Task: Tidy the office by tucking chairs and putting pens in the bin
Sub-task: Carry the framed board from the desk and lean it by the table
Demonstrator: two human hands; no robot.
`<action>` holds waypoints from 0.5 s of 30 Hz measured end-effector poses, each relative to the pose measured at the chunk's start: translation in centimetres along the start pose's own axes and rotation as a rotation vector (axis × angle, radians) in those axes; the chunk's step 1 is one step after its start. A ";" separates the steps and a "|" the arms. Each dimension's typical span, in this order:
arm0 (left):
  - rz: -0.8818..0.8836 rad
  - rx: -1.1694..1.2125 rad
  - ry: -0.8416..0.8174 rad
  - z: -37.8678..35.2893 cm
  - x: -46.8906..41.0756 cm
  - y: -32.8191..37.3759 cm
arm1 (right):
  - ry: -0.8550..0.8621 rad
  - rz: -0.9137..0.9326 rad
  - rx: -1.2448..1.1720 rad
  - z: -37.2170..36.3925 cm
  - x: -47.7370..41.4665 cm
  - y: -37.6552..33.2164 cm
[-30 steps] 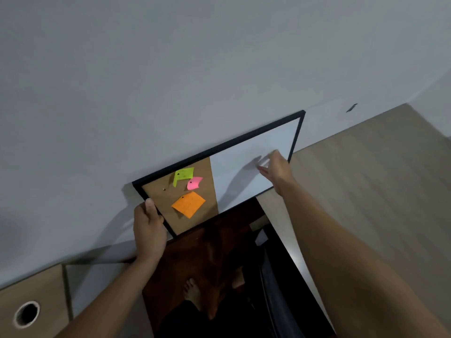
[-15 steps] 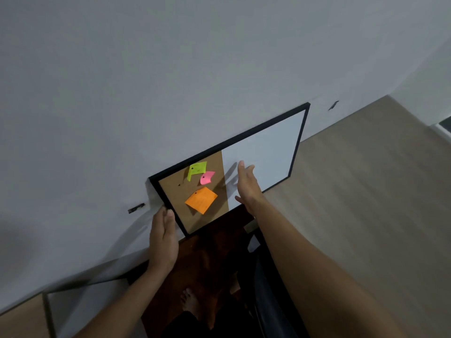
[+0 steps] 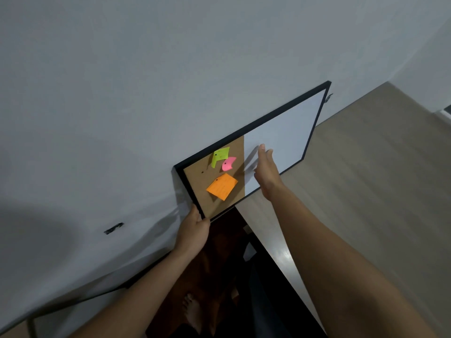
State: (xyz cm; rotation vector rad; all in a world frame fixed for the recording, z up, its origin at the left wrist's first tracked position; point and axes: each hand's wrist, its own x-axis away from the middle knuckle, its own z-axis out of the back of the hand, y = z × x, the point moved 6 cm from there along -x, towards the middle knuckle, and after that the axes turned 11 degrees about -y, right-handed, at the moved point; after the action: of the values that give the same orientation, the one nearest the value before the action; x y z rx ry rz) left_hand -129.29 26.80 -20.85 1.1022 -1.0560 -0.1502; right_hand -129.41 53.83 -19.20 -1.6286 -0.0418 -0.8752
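No chair, pen or bin shows in the head view. A black-framed board [image 3: 288, 135], half cork and half whiteboard, leans against the grey wall. Its cork half carries a green note [image 3: 220, 156], a pink note [image 3: 228, 164] and an orange note [image 3: 222, 186]. My left hand [image 3: 193, 231] grips the board's lower left corner by the frame. My right hand [image 3: 266, 172] is flat with fingers straight, beside the white half near the lower frame edge; whether it touches the board I cannot tell.
A light wood desk top [image 3: 366, 191] spreads to the right under the board. A dark gap [image 3: 219, 276] between desk and wall shows a reddish floor and my bare foot [image 3: 192, 313]. Two small black marks sit on the wall [image 3: 113, 228].
The view swung left, so the board sits further right in frame. My left hand went from flat beside the frame to gripping the lower left corner. My right hand stays flat by the white half.
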 end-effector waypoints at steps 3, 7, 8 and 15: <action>0.023 0.031 -0.021 -1.7 -1.9 1.3 | 0.026 0.073 -0.084 2.4 -1.2 -0.9; 0.040 -0.015 -0.054 -3.9 -4.0 3.2 | 0.073 0.142 -0.105 4.7 -2.6 -1.0; 0.039 -0.021 -0.060 -4.2 -4.5 3.6 | 0.084 0.150 -0.095 5.1 -2.8 -1.1; 0.010 -0.004 -0.084 -6.4 -7.1 5.0 | 0.096 0.214 -0.110 7.0 -4.4 -1.9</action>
State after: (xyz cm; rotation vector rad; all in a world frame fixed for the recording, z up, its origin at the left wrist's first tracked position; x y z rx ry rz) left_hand -130.19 37.51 -21.62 1.0944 -1.1352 -0.1917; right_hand -129.89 62.29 -19.96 -1.6558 0.2468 -0.7999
